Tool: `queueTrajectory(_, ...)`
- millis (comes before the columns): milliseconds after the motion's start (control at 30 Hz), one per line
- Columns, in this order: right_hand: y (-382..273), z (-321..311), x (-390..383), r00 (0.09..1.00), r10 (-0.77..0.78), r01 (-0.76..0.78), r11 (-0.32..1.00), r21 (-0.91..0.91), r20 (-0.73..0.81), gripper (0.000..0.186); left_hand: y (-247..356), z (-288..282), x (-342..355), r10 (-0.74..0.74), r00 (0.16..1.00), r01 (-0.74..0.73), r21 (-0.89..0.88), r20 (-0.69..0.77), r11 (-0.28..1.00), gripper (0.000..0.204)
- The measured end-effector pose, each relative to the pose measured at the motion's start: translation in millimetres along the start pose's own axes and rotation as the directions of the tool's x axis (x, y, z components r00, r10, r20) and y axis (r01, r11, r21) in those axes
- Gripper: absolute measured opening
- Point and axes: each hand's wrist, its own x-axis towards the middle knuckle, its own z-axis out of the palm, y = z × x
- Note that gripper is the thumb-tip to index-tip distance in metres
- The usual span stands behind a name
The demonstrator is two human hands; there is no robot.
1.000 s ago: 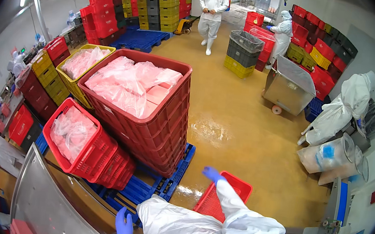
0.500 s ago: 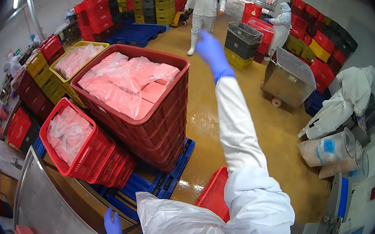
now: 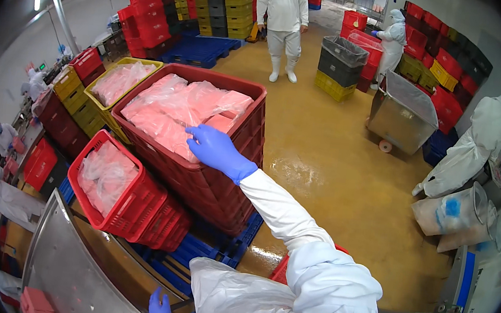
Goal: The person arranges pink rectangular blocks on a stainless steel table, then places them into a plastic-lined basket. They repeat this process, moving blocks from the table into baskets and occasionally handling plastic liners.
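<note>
My right hand (image 3: 216, 152), in a blue glove, reaches over the tall stack of maroon crates (image 3: 182, 176), its fingers outstretched at the bagged pink blocks (image 3: 176, 112) in the top crate; whether they touch is unclear. My left hand (image 3: 160, 311), also blue-gloved, is low at the lower edge, fingers apart, beside a curved steel surface (image 3: 73, 272). To the left of the maroon stack sit red perforated crates (image 3: 119, 216) holding more bagged pink product and a yellow crate (image 3: 114, 116) with the same. These crates stand on a blue pallet (image 3: 228, 252).
A person in white (image 3: 282, 25) stands ahead. Another person (image 3: 390, 46) is by stacked crates (image 3: 445, 76); one more (image 3: 475, 143) bends at the right beside clear drums (image 3: 446, 214). A steel cart (image 3: 401, 120) is at right. Several workers (image 3: 5, 137) line the left wall.
My right arm rose forward from over the low red crate, then came down leftward onto the maroon crate's top. The person ahead walked nearer and now stands still or nearly so.
</note>
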Motion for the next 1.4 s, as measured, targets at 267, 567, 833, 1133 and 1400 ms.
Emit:
queueTrajectory(267,-5.1,16.2,-4.2,0.989,0.026,-0.036,0.997,-0.064,-0.149,0.019,-14.6,5.5,0.0,-0.009,1.0,0.009,-0.011,0.006,1.0,0.039)
queueTrajectory(567,-11.6,21.0,-4.6,0.981,0.056,-0.087,0.983,-0.159,-0.188,0.024,-22.4,6.7,0.2,0.025,1.0,-0.025,-0.018,0.01,1.0,0.039)
queueTrajectory(833,-16.0,22.4,-3.9,0.974,0.103,-0.136,0.978,-0.157,-0.203,0.027,-21.0,6.0,-10.0,0.005,1.0,-0.006,-0.057,-0.016,0.998,0.039)
queueTrajectory(1133,-15.8,23.3,-5.6,0.968,0.12,-0.164,0.968,-0.192,-0.221,0.027,-38.0,7.3,2.0,0.002,1.0,-0.002,-0.021,0.004,1.0,0.038)
queueTrajectory(1400,-15.2,25.8,-8.2,0.962,0.076,-0.135,0.968,-0.211,-0.263,0.025,-47.9,8.5,11.3,0.036,0.999,-0.036,-0.032,0.012,0.999,0.038)
